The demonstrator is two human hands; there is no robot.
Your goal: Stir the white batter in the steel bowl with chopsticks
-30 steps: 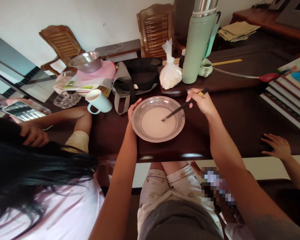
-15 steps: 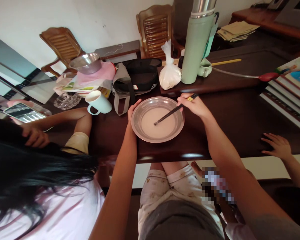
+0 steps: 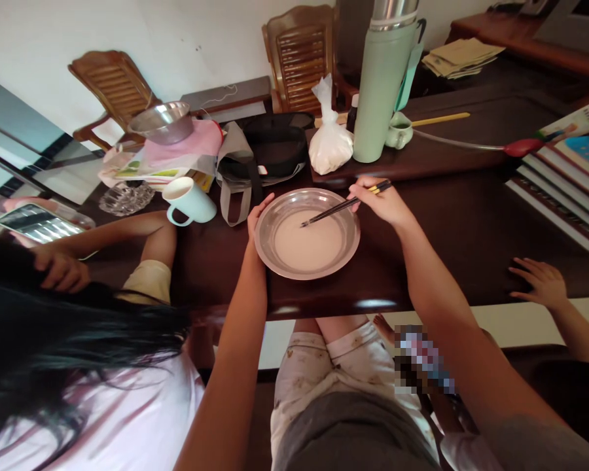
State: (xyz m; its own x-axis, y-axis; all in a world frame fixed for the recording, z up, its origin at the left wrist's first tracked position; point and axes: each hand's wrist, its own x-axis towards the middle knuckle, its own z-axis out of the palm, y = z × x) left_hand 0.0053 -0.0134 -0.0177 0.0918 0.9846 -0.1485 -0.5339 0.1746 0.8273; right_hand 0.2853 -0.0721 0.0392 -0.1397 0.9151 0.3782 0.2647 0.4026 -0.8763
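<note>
In front of me a shallow metal bowl (image 3: pixel 269 252) rests near the table's front edge, holding a cloudy pale liquid (image 3: pixel 310 245). My left hand (image 3: pixel 258 216) grips the bowl's left rim, with part of the fingers hidden under it. Dark chopsticks (image 3: pixel 341 207) with yellow bands are held in my right hand (image 3: pixel 379 203) above the right rim. Their tips reach into the liquid near the middle of the bowl. Behind it stands a knotted clear bag of white powder (image 3: pixel 330 149).
Beyond the bowl are a tall green thermos (image 3: pixel 381 91), a small green pot (image 3: pixel 399 133), a black-grey bag (image 3: pixel 275 150) and a white mug (image 3: pixel 189 199). Books (image 3: pixel 564 196) are stacked at right. A person leans in at left; another person's hand (image 3: pixel 542 281) lies on the table (image 3: pixel 451 248) at right.
The chopsticks have swung within the liquid, their tips shifting away from me toward the bowl's far side. My left hand keeps its hold on the rim. The view has shifted slightly.
</note>
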